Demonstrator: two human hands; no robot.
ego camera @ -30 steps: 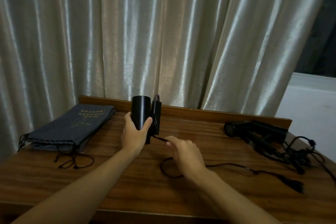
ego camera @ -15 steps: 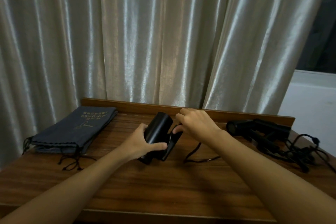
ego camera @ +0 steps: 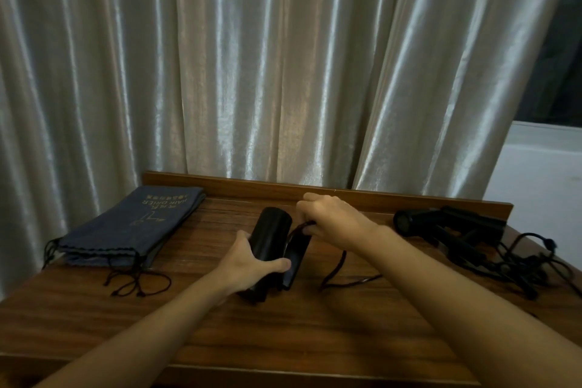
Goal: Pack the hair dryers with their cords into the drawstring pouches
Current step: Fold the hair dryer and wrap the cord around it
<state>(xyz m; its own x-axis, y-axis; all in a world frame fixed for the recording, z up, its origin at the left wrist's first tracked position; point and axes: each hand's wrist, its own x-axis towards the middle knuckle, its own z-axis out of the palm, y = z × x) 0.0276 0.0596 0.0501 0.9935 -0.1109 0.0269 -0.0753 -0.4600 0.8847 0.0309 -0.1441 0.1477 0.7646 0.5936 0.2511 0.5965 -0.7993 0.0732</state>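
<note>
A black folded hair dryer [ego camera: 271, 238] lies tilted on the wooden table [ego camera: 283, 334] at the centre, its folded handle along its right side. My left hand [ego camera: 248, 264] grips its barrel from the left, thumb across the front. My right hand [ego camera: 330, 219] pinches the dryer's black cord [ego camera: 338, 274] just above the handle; the cord loops down over the table to the right. Dark grey drawstring pouches [ego camera: 132, 230] lie stacked flat at the left, their strings trailing toward me.
More black hair dryers [ego camera: 447, 225] with tangled cords [ego camera: 516, 264] lie at the table's right end. A low wooden back rail [ego camera: 315, 194] runs along the far edge, with silvery curtains [ego camera: 252, 72] behind it. A white sill [ego camera: 541, 167] is at the far right.
My left hand has laid the dryer from upright to tilted on the table. My right hand has carried the cord from in front of the dryer up over its handle, drawing in slack.
</note>
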